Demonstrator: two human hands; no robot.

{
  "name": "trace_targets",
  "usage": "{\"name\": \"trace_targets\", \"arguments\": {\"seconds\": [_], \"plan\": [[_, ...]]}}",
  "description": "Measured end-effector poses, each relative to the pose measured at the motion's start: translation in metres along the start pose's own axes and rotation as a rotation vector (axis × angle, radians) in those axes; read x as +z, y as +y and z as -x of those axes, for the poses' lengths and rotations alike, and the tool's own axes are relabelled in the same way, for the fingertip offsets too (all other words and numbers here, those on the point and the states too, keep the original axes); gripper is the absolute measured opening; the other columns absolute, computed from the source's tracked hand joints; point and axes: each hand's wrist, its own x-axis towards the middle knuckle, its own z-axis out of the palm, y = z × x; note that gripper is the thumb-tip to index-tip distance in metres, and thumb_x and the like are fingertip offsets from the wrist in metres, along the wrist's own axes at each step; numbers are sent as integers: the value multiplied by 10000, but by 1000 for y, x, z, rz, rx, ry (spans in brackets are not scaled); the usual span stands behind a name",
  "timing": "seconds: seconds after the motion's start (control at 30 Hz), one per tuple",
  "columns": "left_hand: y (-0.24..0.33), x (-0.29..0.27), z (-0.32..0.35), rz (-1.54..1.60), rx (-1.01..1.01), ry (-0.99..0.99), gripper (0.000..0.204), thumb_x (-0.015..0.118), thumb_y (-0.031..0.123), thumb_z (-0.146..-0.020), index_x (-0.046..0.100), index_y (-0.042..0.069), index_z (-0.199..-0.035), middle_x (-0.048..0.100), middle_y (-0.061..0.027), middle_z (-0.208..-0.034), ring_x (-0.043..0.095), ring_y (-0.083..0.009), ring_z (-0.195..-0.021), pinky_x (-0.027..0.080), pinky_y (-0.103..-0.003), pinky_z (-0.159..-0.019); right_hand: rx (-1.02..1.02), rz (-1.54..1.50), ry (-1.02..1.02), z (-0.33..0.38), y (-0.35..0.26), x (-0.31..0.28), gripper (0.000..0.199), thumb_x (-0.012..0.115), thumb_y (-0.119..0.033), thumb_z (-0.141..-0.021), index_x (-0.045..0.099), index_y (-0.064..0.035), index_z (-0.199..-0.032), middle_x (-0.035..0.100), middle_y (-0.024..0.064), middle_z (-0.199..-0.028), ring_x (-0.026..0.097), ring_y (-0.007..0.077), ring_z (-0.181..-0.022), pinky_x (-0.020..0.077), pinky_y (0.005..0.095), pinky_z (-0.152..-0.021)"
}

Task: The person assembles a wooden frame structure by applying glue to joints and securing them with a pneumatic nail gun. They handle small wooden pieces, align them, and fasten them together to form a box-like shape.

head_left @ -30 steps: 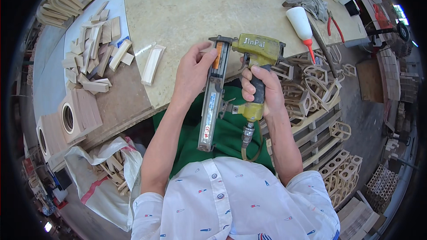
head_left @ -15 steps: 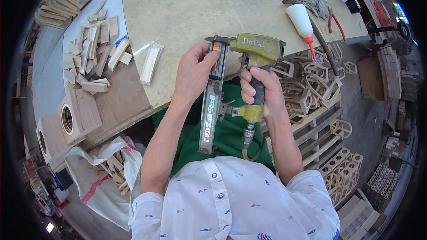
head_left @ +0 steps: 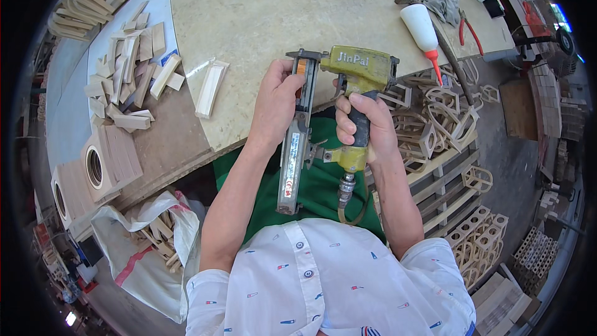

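A person's right hand (head_left: 365,126) grips the handle of a yellow pneumatic nail gun (head_left: 336,118), fingers clamped; the left hand (head_left: 275,104) pinches its long magazine, above the bench (head_left: 261,18) edge.

head: worn fisheye, single view | faces steeply down over chest | hands (head_left: 323,109) close, centre frame | tabletop (head_left: 261,18) above them | rim bends edges

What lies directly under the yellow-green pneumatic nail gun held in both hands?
Under the yellow-green pneumatic nail gun lie the pale stone-patterned tabletop's edge and green cloth over the person's lap. The left hand and right hand cover parts of the tool.
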Motion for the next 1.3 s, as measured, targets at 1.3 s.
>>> {"name": "trace_targets", "arguments": {"seconds": [1.3], "plan": [[-2,1,5,-81,-35,16,297,524,297,-981,533,95,-764,419,78,-647,353,-22,-580,304,-226,-513,-111,113,110,-1,-6,23,143,628,-107,-870,519,-15,-879,523,67,-650,516,137,-504,445,285,-426]]}}
